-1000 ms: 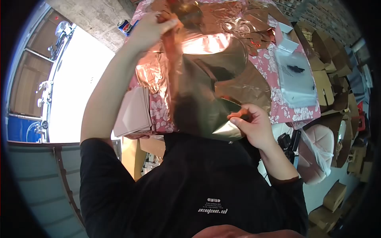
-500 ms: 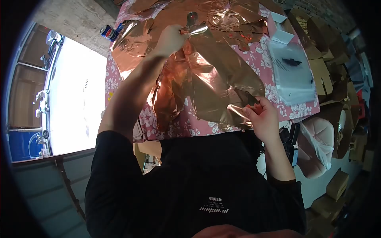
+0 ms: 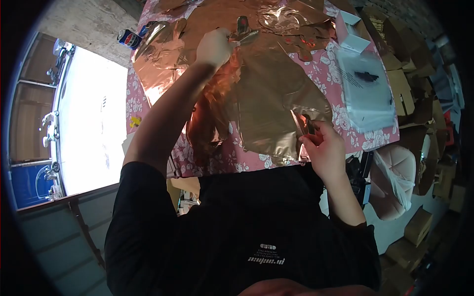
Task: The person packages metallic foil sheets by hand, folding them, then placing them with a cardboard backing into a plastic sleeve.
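A flat, uninflated copper-coloured foil balloon (image 3: 276,93) lies spread toward me over the front of the table. At its upper end my left hand (image 3: 215,48) is closed, gripping the foil. Down at the right lower corner, my right hand (image 3: 326,148) pinches the balloon's folded edge between thumb and fingers. A crumpled, narrower length of foil (image 3: 207,123) hangs below my left forearm. Just beyond my left hand is a small dark rounded object (image 3: 242,23) with a red spot.
More copper foil pieces (image 3: 281,19) cover the far side of the pink floral tablecloth (image 3: 328,86). To the right are a white box (image 3: 351,32) and clear plastic bags (image 3: 365,93). A blue can (image 3: 128,38) stands at far left; cardboard boxes (image 3: 400,93) are piled beyond the table's right edge.
My right hand has shifted its grip at the corner, and the foil edge there now stands up. The balloon's surface lies smoother. My left hand has hardly moved.
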`<action>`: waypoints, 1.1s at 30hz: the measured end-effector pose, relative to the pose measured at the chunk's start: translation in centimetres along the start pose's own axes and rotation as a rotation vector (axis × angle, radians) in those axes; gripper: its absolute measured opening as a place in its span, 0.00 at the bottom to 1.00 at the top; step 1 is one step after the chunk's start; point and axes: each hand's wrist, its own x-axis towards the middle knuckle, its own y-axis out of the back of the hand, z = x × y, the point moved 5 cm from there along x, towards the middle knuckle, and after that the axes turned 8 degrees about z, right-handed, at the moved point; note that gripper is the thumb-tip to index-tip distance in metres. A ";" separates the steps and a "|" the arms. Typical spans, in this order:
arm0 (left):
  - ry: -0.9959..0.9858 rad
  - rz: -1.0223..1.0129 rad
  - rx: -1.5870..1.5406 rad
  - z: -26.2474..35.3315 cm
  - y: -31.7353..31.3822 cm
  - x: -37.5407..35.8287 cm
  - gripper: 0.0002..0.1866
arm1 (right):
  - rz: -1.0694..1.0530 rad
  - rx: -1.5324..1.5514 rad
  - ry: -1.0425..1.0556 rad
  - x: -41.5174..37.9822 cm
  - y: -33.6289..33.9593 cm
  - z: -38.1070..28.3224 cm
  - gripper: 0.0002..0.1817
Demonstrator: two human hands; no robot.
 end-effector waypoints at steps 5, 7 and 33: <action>-0.010 0.006 0.108 0.0 -0.2 0.0 0.17 | -0.022 -0.151 0.001 -0.1 0.3 -1.0 0.24; -0.019 0.008 0.112 -0.1 -0.4 -0.1 0.18 | -0.016 -0.169 0.026 -0.1 0.3 -1.1 0.24; -0.549 0.121 -0.017 6.7 3.1 -9.4 0.46 | -0.036 -0.145 -0.011 -0.1 -0.2 0.2 0.25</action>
